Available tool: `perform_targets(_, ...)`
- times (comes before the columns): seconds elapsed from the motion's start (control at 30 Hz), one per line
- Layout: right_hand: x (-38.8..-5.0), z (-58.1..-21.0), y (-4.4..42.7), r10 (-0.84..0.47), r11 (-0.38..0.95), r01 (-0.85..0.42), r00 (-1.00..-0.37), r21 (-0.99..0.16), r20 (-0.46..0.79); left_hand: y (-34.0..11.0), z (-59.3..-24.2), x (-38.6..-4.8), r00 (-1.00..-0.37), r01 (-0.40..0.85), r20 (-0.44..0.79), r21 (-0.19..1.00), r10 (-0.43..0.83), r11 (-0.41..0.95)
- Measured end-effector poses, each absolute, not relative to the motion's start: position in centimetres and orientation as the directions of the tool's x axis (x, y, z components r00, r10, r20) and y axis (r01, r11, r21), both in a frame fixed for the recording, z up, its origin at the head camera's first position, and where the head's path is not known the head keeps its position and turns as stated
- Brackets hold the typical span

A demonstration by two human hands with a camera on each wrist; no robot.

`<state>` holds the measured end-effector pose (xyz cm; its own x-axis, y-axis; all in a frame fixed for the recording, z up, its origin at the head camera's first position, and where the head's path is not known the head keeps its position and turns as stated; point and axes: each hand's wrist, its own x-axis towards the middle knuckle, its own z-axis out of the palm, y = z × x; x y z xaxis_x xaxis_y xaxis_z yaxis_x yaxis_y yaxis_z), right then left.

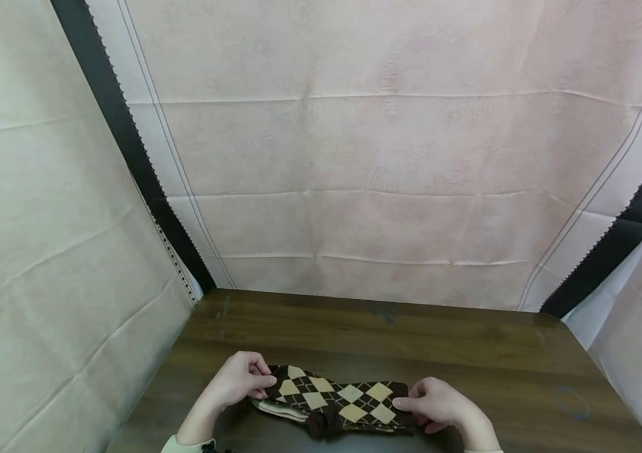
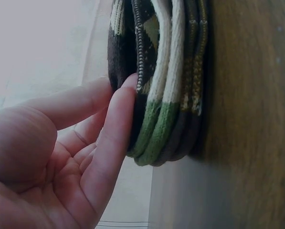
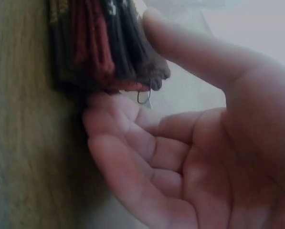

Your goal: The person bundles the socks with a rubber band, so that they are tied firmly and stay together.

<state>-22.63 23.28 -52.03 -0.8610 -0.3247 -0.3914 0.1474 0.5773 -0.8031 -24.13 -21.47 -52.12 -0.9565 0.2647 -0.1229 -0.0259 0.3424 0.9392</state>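
Note:
A stack of knitted socks [image 1: 349, 401] lies on the table, the top one dark brown with cream and yellow diamonds. At the stack's left end my left hand [image 1: 244, 379] pinches the top sock between thumb and finger. Below it, in the left wrist view, several folded layers [image 2: 163, 105] show cream, green and brown edges. My right hand [image 1: 436, 404] holds the right end, thumb on top and fingers curled at the end and underside. Red and dark layers [image 3: 97, 43] appear there in the right wrist view, with a small thread loop [image 3: 143, 98] hanging out.
The brown wooden table [image 1: 309, 321] carries the stack near its front. A blue ring-shaped mark or loop [image 1: 572, 402] is on the table at the right. Pale cloth walls [image 1: 354, 157] with dark border strips [image 1: 145, 170] close off the back and sides.

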Motion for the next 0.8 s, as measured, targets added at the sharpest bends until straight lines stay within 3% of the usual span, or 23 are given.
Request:
perform_targets(0.33,-22.6,-52.1,22.3,-0.339,0.524,0.104,-0.885,-0.845,-0.32,-21.7,-52.3,-24.1,-0.959,-0.024,-0.121,0.935,0.255,0.353)
perform_targets(0.63,-23.6,-52.8,22.5,-0.301,0.401,0.227,-0.883,-0.887,-0.362,-21.6,-52.3,-23.9,-0.958,-0.04,-0.131,0.941,0.253,0.336)
perform_targets(0.8,-23.7,-53.0,22.6,-0.342,0.319,0.239,-0.873,-0.917,-0.346,-20.5,-51.2,-23.9,-0.986,0.086,0.005,0.873,0.168,0.48)
